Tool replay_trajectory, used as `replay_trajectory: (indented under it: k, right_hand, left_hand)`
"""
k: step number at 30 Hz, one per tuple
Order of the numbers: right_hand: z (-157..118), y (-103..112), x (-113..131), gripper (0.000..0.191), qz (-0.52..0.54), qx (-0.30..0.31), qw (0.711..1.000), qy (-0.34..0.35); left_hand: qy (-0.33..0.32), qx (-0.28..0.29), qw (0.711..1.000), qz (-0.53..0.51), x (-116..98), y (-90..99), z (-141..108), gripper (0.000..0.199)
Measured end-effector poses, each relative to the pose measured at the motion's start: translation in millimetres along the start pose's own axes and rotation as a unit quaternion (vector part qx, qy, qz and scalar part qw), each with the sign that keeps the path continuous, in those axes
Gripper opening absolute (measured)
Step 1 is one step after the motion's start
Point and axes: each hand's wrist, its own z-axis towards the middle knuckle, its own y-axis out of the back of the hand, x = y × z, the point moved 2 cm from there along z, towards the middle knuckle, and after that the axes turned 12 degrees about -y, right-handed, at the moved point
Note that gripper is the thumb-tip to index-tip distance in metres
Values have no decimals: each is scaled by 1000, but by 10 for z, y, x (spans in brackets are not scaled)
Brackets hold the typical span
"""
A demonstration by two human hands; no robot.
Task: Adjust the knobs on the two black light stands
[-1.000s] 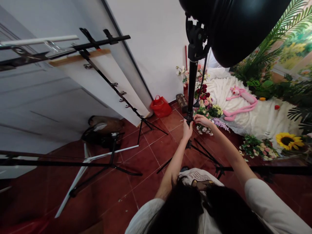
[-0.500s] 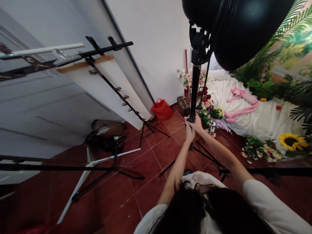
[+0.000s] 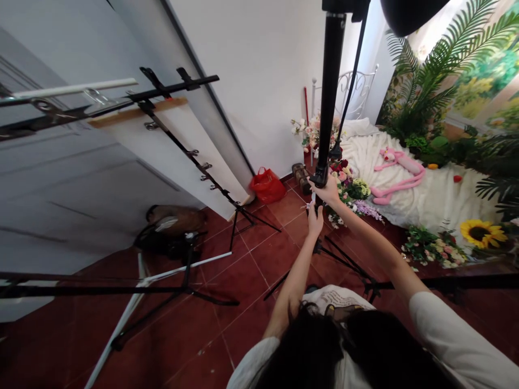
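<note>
A black light stand [image 3: 330, 86] rises in front of me in the head view. Its dark rounded lamp head [image 3: 413, 13] is cut off by the top edge. My right hand [image 3: 327, 192] is closed around the stand just under a black collar [image 3: 319, 177]. Lower on the same pole, my left hand [image 3: 315, 220] grips it, thumb along the side. A black cable [image 3: 349, 81] hangs beside the pole, with a plug-like end near the collar. The stand's legs [image 3: 344, 256] spread over the floor below my hands.
Left are a clamped white backdrop [image 3: 203, 162] on a black stand, a white tripod leg [image 3: 117, 324] and a dark bag [image 3: 174, 221]. A red plastic bag [image 3: 267, 185] sits by the wall. Right, a pink plush toy [image 3: 401, 167] lies on white fabric [image 3: 365, 148] among flowers [image 3: 438, 248].
The lamp head has risen mostly out of the top of the view, and more of the pole shows. My hands have moved slightly apart along the pole.
</note>
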Motion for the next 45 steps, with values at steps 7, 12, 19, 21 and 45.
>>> replay_trajectory:
  k: [7, 12, 19, 21, 45]
  right_hand:
    - [-64, 297, -119, 52, -15, 122, 989, 83]
    - [-406, 614, -861, 49, -61, 114, 989, 69]
    - [-874, 432, -1437, 16, -70, 112, 988, 81]
    - [-850, 314, -1412, 10, -80, 117, 986, 82]
    - [-61, 171, -1220, 38, -286, 152, 929, 177]
  left_hand:
    - [3, -36, 999, 10, 20, -73, 0, 56]
    - [5, -38, 999, 6, 1, -99, 2, 56]
    - [18, -46, 999, 15, -13, -94, 8, 58]
    - [16, -42, 999, 14, -12, -89, 6, 58]
    - [-39, -22, 998, 41, 95, -74, 21, 60]
